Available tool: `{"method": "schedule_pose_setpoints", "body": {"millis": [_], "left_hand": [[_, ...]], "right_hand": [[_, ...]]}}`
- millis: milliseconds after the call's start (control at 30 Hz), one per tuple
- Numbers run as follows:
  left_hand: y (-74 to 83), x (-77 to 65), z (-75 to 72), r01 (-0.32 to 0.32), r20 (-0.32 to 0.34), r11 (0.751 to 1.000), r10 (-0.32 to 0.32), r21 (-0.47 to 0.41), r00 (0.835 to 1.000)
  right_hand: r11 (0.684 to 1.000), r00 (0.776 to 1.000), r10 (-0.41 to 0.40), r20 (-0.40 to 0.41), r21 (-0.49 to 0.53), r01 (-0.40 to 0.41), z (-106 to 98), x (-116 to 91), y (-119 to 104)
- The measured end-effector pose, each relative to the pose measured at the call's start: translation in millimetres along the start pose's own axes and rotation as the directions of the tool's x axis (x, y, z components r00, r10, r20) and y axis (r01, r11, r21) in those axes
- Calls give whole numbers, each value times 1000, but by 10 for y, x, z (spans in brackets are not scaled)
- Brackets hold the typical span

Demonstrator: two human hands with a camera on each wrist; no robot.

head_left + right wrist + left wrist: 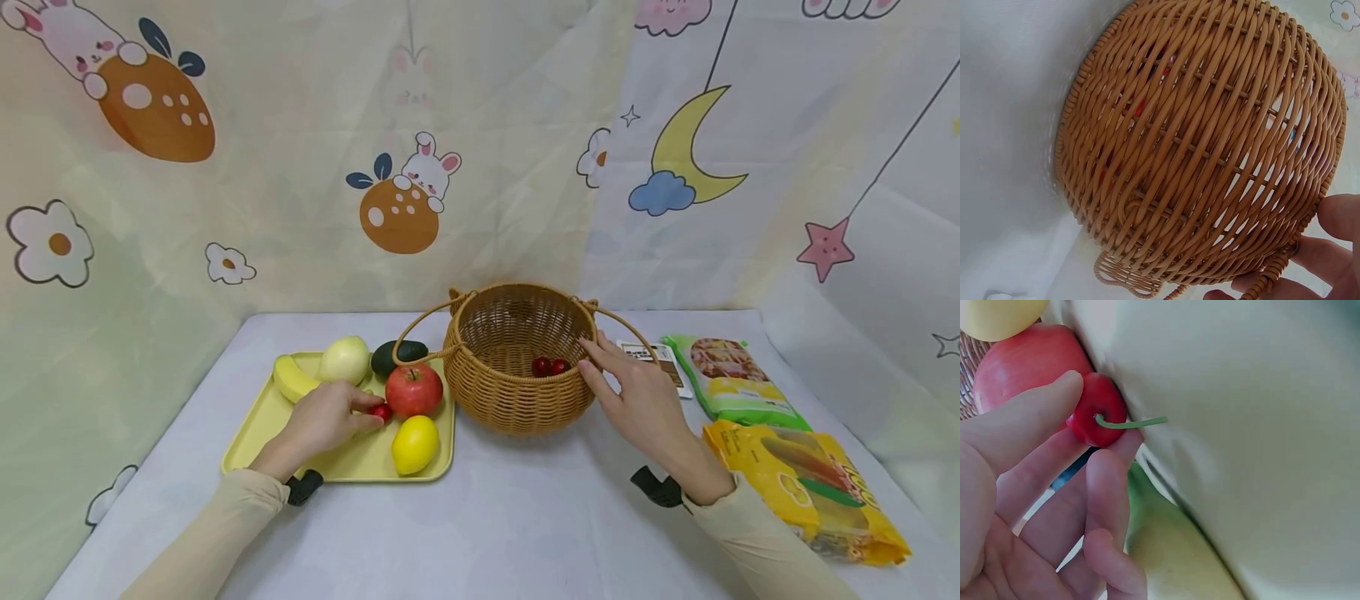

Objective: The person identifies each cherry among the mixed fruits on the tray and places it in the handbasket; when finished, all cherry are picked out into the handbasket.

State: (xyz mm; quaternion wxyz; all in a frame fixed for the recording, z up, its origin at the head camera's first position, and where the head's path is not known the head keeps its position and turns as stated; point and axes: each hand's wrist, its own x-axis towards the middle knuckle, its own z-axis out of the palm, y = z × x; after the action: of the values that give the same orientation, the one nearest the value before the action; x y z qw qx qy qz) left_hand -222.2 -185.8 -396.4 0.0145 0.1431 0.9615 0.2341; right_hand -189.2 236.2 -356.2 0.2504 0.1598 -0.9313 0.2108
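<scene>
Over the yellow tray (337, 471), my left hand (326, 417) pinches a red cherry (1100, 409) between thumb and fingers; its green stem sticks out. A red apple (414, 391) sits right beside the cherry, with a lemon (416, 445) in front of it. Behind my left hand lie a banana (292, 379), a pale round onion-like vegetable (345, 360) and a dark avocado (397, 357), the last partly behind the basket handle. My right hand (637, 400) grips the rim of the wicker basket (517, 404) at its right side. Two cherries (551, 367) lie inside the basket.
Right of the basket lie a green food bag (735, 379), a yellow bag (810, 487) with a mango picture, and a white packet (675, 367) partly behind my right hand. The basket's handles (420, 321) flop out to both sides. A printed cloth (510, 208) hangs behind the table.
</scene>
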Motion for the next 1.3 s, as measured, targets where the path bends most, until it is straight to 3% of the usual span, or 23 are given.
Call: {"method": "schedule_pose_setpoints", "body": {"millis": [633, 833, 1133, 1300], "left_hand": [[11, 57, -80, -13, 72, 998, 9, 53, 997], [18, 21, -268, -13, 98, 998, 7, 61, 995], [20, -94, -670, -89, 100, 994, 83, 58, 992], [65, -74, -843, -114, 132, 989, 102, 93, 986]], "right_hand": [[1000, 1000, 2, 6, 1, -2, 15, -29, -3], [1000, 1000, -7, 11, -1, 7, 5, -18, -7], [1000, 1000, -9, 11, 3, 9, -1, -3, -13], [1000, 1000, -2, 10, 2, 2, -5, -5, -14]]}}
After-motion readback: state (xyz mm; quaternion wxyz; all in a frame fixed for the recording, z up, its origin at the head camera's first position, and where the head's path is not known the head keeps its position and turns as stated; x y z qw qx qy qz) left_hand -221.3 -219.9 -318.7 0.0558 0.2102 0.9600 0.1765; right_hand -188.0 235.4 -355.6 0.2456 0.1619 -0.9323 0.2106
